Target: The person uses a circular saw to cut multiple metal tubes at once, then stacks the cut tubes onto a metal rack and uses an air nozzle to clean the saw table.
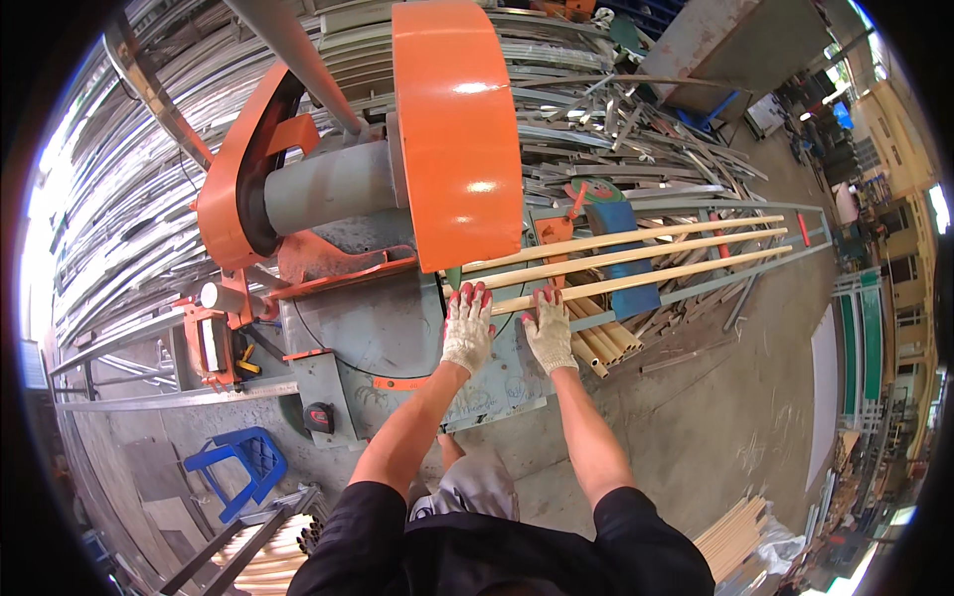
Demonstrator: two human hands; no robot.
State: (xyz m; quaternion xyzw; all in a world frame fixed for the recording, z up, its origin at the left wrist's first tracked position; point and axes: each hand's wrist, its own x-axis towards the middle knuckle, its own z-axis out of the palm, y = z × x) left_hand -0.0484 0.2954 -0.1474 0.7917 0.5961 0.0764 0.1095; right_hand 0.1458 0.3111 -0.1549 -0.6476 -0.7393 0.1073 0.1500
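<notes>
Three long tan tubes (686,269) lie side by side on the metal table of a large cutting machine. Its orange guard (459,134) rises just beyond their left ends. My left hand (467,333), in a pale knit glove with red fingertips, lies with fingers stretched out at the left ends of the tubes. Beside it, my right hand (551,333), gloved alike, rests its fingertips on the nearest tube, thumb apart. Neither hand wraps around a tube. The guard hides most of the blade; only a small dark green edge shows beneath it.
A blue support (633,260) stands under the tubes on a grey rail frame. More tan tubes (604,343) lie below them. A tape measure (319,417) sits on the left plate. There is a blue stool (238,465) at lower left. Metal scrap (129,238) heaps behind the machine.
</notes>
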